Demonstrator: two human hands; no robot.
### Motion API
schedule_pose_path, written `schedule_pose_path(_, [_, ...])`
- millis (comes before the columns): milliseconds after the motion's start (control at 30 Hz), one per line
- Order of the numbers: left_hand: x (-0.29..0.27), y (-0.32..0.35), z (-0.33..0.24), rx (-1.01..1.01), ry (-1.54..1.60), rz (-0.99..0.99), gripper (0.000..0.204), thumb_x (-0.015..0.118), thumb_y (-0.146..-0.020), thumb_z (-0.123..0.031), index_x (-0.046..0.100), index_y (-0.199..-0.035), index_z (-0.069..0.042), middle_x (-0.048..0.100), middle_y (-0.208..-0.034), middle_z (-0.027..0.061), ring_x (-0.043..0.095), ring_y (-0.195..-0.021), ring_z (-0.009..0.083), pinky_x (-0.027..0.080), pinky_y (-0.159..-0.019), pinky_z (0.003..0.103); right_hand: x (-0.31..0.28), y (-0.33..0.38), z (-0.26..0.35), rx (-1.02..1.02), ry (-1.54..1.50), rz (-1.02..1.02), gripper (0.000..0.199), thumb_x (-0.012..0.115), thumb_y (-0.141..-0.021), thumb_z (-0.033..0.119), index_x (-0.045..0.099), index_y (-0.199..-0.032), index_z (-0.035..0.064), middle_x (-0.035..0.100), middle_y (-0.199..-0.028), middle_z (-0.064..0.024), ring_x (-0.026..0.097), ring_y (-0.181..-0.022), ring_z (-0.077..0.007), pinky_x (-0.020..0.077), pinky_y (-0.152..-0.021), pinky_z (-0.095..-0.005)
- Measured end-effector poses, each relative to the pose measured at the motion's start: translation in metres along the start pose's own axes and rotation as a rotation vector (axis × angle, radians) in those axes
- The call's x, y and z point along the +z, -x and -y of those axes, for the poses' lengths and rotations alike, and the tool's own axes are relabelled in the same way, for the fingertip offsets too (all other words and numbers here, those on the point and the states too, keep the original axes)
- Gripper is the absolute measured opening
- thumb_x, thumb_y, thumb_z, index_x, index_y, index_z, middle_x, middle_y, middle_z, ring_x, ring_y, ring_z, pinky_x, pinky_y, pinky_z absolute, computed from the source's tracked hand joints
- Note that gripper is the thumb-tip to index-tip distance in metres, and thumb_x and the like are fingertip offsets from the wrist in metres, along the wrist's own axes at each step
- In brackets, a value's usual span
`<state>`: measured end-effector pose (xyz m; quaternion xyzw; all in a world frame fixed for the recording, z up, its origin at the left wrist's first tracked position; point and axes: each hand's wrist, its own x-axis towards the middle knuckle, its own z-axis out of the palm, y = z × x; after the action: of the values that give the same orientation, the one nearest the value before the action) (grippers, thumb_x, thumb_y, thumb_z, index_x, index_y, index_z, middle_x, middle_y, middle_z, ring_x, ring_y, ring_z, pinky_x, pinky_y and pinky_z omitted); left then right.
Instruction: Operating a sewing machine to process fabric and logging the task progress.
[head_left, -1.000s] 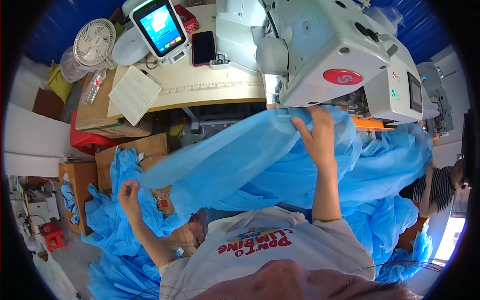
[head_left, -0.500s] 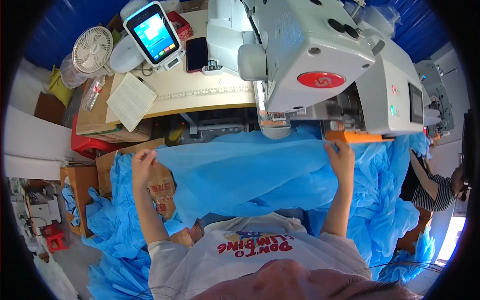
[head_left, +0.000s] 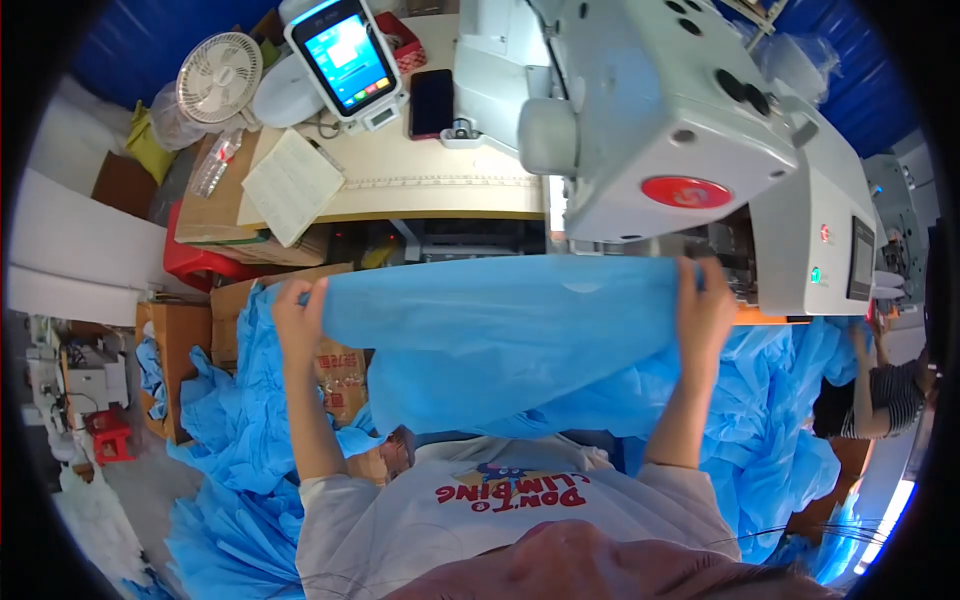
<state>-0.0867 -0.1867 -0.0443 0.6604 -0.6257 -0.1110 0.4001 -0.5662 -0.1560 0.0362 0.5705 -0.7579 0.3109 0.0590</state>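
Observation:
A length of thin, light-blue non-woven cloth (head_left: 500, 312) is stretched between my two hands in front of a white sewing machine (head_left: 615, 115). My left hand (head_left: 300, 318) pinches its upper left corner. At the other end of the same edge, my right hand (head_left: 706, 305) has its fingers closed on the cloth, close to the machine's lower front. The top edge runs almost straight from hand to hand, while the lower part hangs in loose folds above my lap. The raised cloth hides the machine's lower arm end.
Heaps of blue cloth (head_left: 245, 400) lie at both sides. On the worktable (head_left: 470, 200) are a lit touchscreen (head_left: 347, 60), a phone (head_left: 431, 104) and an open notebook (head_left: 292, 186). A fan (head_left: 219, 78) stands behind, left. Another person (head_left: 880, 400) is at far right.
The cloth's top edge has risen and become tauter, now covering the machine's lower arm end. Both hands are higher against the machine. The whole view has shifted slightly.

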Motion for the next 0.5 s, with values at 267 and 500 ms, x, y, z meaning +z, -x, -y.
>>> schedule_pose_path(267, [0.047,-0.027,-0.042,-0.132,0.436,0.152,0.018,0.070,-0.078,-0.017,0.065,-0.075,-0.001,0.060,-0.068,0.0059,0.055,-0.066,0.0119,0.044,-0.062,0.025,0.010,-0.042,-0.117,-0.168,0.645,-0.070,0.027,0.041,-0.094,0.028,0.057,-0.102,0.0069,0.061,-0.099,-0.0166,0.059,-0.086,-0.0369,0.0487,-0.067,-0.0453])
schedule_pose_path(500, [0.062,0.113,0.146,-0.577,-0.068,0.089,0.010,0.063,-0.079,-0.012,0.066,-0.077,-0.002,0.062,-0.076,0.0146,0.060,-0.071,0.0238,0.047,-0.062,0.033,0.011,-0.038,-0.145,-0.171,0.428,-0.040,0.036,0.050,-0.093,0.030,0.060,-0.106,-0.0018,0.059,-0.105,-0.0205,0.055,-0.098,-0.0334,0.0434,-0.086,-0.0406])
